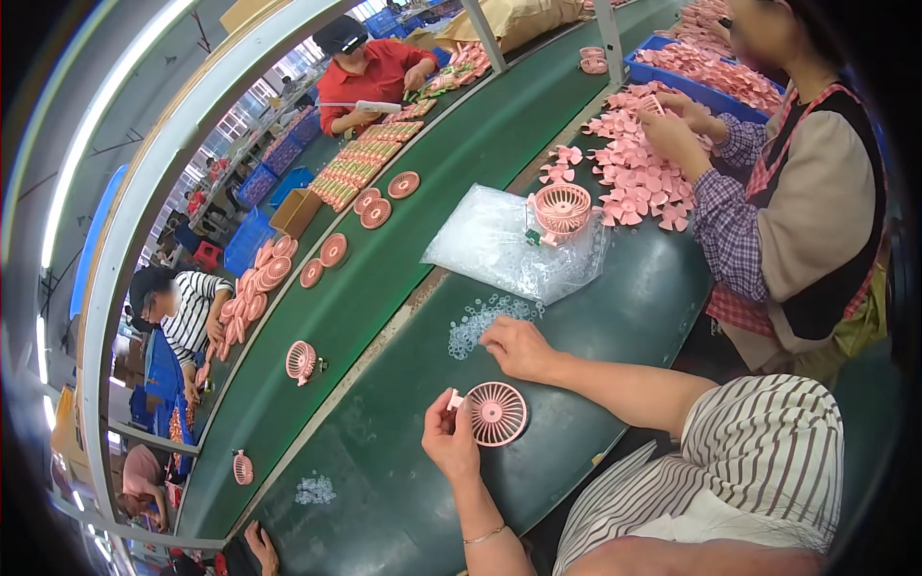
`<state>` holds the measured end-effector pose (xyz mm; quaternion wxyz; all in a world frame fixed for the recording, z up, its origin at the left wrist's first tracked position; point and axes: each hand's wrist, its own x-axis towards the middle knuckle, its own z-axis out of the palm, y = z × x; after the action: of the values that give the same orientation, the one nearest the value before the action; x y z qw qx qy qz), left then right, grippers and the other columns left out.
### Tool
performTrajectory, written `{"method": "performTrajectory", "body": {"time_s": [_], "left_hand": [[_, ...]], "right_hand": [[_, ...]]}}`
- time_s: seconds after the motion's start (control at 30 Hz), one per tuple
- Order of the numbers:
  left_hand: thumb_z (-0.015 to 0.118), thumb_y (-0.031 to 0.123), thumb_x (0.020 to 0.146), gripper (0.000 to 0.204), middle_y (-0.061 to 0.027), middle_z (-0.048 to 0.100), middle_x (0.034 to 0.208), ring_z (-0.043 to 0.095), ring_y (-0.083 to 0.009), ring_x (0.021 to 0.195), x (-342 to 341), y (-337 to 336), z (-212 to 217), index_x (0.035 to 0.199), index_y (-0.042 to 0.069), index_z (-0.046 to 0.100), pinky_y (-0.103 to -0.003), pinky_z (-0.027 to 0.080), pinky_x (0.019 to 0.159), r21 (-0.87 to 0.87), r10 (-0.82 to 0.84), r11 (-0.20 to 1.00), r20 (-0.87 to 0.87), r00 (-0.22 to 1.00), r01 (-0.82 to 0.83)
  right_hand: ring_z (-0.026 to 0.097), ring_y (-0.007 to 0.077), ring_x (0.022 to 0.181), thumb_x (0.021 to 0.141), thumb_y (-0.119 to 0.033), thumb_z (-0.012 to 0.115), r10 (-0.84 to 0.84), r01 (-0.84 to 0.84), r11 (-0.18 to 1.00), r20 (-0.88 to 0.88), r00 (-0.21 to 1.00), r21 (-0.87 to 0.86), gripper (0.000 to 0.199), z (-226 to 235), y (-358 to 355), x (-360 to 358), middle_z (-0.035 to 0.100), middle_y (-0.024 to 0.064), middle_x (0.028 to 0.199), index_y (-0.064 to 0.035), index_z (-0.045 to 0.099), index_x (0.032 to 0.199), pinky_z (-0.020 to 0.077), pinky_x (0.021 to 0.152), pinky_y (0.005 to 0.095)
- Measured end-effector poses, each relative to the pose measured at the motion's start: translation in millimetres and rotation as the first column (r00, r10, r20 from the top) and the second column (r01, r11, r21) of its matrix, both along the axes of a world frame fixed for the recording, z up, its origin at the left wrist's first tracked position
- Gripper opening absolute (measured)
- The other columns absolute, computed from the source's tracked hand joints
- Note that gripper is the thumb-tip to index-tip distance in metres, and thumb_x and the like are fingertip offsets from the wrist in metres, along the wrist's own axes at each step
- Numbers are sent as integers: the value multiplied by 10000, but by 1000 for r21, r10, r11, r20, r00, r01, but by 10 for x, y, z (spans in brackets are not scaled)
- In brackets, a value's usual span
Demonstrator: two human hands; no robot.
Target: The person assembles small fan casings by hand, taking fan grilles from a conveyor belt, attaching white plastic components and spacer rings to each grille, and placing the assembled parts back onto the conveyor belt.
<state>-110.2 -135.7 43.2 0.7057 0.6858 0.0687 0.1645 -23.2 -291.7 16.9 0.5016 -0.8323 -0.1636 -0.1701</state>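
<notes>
Holding a round pink fan grille (496, 414) by its rim, our left hand (449, 438) had its fingers closed on the part, a small white piece pinched at the thumb tip just beside the grille's upper left edge. The grille hung close over the dark green bench (615, 317), near its front edge and our striped sleeve. Our right hand (519, 348) rested palm down on the bench, fingers curled loosely and gripping nothing we could make out, their tips touching the near edge of a scatter of small clear rings (480, 319). Just beyond the rings lay a clear plastic bag (490, 240) with a pink fan cage (562, 209) standing on it. Between our hands and the bench's front edge the green surface lay bare, leaving room to move. A raised strip marked the bench's far edge; past it ran a green conveyor belt (423, 211) carrying a single pink fan (302, 362). To our right, well apart, another person's hands (677, 125) worked in a heap of pink fan blades (634, 178).
</notes>
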Motion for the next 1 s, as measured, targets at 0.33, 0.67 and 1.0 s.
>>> {"method": "performTrajectory", "body": {"time_s": [0.33, 0.67, 1.0], "left_hand": [[624, -50, 802, 261, -98, 600, 919, 590, -97, 797, 5, -37, 78, 1038, -57, 514, -205, 489, 713, -64, 0, 998, 50, 999, 3], [637, -34, 797, 268, -86, 601, 910, 584, -91, 777, 1, -16, 40, 1039, -54, 523, -204, 488, 705, -21, -14, 1000, 0, 1000, 14], [639, -23, 799, 263, -65, 609, 869, 576, -77, 744, 7, -16, 48, 1047, -47, 557, -194, 480, 681, 34, 8, 999, -8, 1000, -8]], "right_hand": [[601, 283, 680, 704, -50, 639, 88, -70, 989, -137, 987, 131, 85, 118, 0, -27, 597, 124, 717, -37, 623, 786, 486, 637, 373], [628, 153, 626, 755, -46, 620, 142, -80, 976, -314, 939, 202, 117, 220, -29, -20, 641, 101, 767, 10, 649, 853, 503, 589, 279], [618, 121, 600, 766, -9, 614, 210, -71, 947, -435, 876, 313, 87, 204, -22, 21, 638, 87, 715, 27, 623, 845, 500, 551, 245]]}}
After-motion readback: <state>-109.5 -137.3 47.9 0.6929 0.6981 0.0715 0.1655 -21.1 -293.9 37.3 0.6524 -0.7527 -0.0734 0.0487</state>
